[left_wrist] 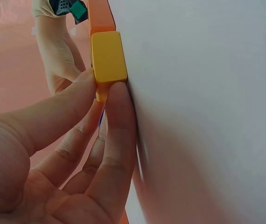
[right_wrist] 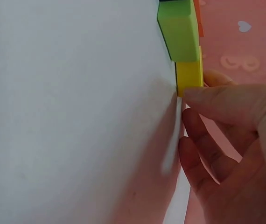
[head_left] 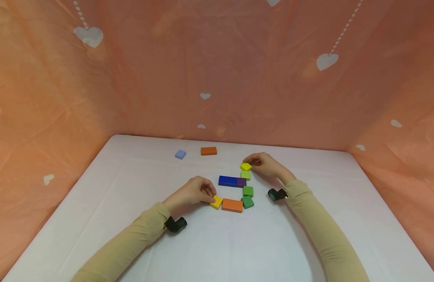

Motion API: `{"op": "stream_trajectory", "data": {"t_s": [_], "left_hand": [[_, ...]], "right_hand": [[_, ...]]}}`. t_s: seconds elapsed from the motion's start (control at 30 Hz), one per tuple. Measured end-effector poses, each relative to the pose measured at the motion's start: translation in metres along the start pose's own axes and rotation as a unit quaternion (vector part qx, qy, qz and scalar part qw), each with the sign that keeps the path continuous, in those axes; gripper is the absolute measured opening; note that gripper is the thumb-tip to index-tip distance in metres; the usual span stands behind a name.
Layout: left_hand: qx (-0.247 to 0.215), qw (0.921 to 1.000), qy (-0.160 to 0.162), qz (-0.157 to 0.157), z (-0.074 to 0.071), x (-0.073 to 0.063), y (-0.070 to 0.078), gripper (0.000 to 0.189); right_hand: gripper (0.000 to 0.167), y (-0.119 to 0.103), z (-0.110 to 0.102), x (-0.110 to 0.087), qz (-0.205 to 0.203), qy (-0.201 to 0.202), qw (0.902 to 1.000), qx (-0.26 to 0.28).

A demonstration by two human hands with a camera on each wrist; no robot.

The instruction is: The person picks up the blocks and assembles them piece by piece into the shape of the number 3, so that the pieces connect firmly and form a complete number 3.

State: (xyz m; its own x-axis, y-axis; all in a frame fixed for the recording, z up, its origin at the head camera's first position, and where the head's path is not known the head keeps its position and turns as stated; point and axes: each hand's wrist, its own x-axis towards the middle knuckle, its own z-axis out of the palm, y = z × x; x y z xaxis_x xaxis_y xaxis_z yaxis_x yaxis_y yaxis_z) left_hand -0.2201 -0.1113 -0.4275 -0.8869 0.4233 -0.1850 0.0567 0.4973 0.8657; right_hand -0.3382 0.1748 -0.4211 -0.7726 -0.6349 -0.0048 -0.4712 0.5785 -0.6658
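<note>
My left hand (head_left: 193, 190) pinches a golden-yellow block (left_wrist: 108, 58) between thumb and fingertip, at the left end of an orange block (head_left: 232, 205). Farther back, my right hand (head_left: 267, 165) holds a lemon-yellow block (head_left: 246, 167) by its edge, thumb on it. That block meets a light green block (head_left: 245, 175). Below stand a purple block (head_left: 241, 182) joined to a long blue block (head_left: 227, 181), then a green block (head_left: 247, 191) and a tilted darker green block (head_left: 247, 202) beside the orange one. In the left wrist view the golden-yellow block touches the orange block.
A pale blue block (head_left: 180, 154) and another orange block (head_left: 208, 151) lie near the back of the white table (head_left: 273, 250). Orange cloth (head_left: 217, 70) with white hearts encloses the back and both sides. Small black cameras sit on both wrists.
</note>
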Motion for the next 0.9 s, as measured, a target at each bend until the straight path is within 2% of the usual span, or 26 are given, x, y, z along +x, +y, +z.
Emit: {"op": "stream_trajectory", "data": {"t_s": [0.2,0.43,0.67,0.9], "left_hand": [[-0.006,1.0,0.002,-0.006,-0.0008,-0.0007,-0.0001,0.014],[-0.005,1.0,0.0,0.008,-0.001,-0.0014,-0.0006,0.014],[-0.007,1.0,0.0,0.004,0.0,0.0003,-0.0015,0.014],[-0.001,0.9998,-0.002,0.018,0.0003,0.0,-0.0016,0.013]], "right_hand": [[0.032,-0.001,0.0012,0.0,0.001,0.0,1.0,0.005],[0.033,-0.0006,0.0022,0.0031,0.003,-0.008,0.9999,0.009],[0.033,-0.0009,0.0018,0.0031,-0.002,-0.007,0.9999,0.009],[0.033,0.0004,0.0024,0.0023,0.013,-0.004,0.9998,0.012]]}}
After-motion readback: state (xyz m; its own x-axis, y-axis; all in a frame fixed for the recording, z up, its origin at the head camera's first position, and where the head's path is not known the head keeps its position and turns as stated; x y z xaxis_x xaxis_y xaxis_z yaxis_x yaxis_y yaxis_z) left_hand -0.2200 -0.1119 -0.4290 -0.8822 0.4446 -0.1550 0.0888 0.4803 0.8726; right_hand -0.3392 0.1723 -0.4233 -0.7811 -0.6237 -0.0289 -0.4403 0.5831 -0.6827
